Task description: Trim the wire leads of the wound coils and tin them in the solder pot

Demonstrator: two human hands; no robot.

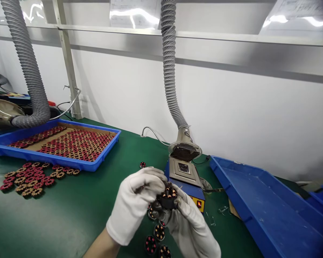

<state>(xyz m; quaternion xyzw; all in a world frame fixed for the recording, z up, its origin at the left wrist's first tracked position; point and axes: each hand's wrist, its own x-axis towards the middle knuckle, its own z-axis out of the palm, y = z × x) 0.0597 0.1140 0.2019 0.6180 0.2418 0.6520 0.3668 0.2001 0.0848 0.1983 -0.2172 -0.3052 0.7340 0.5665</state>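
Observation:
Both hands wear white gloves with darkened fingertips. My right hand (190,224) is closed around a round black part (168,197) with copper-coloured pieces in its top. Just to the left, my left hand (138,200) has its thumb and fingers pinched together at the part's upper edge; whatever lies between those fingertips is too small to make out. Below the hands, several similar round parts (159,232) with red or copper pieces stand on the green table (97,215). One more small round part (142,165) sits beyond my left hand.
A blue machine (187,175) with a metal top plate and lit red switch stands under an exhaust hose (170,64). A blue tray (88,165) of red and tan rings is at left, loose rings (29,179) before it. Another blue tray (269,204) lies at right.

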